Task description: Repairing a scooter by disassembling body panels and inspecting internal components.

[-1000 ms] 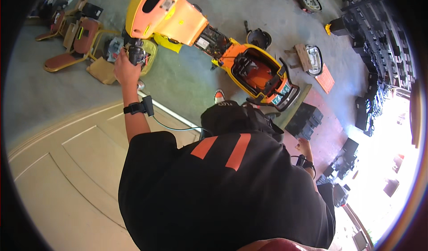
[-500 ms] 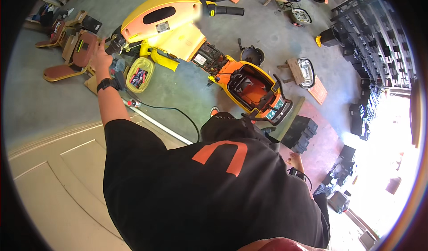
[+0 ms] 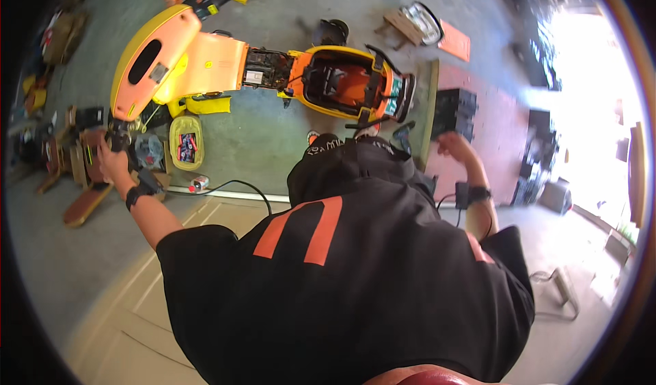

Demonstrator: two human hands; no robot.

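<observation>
My left hand [image 3: 111, 163] is at the near end of the yellow and orange scooter's [image 3: 212, 60] handlebar [image 3: 120, 136], its fingers closed round the black grip, partly hidden. The scooter's seat is off, and its open orange under-seat bay [image 3: 345, 84] faces up. Wires and parts show in the uncovered middle section [image 3: 268, 69]. At the scooter's tail end, my right hand [image 3: 456, 146] hangs in the air with loosely bent, parted fingers and nothing in it. Just beyond it are stacked black blocks [image 3: 452, 115] on a pinkish board.
A yellow basin [image 3: 186, 142] with small packets stands below the scooter's front. Beside it lie a bottle with a red cap [image 3: 199, 184] and a black cable [image 3: 249, 185]. A brown chair [image 3: 89, 204] is at the left. Loose panels [image 3: 454, 40] lie at the back right.
My view has turned, so the scooter appears farther left and more level. My right hand has come forward from beside my body. My left hand stays at the handlebar.
</observation>
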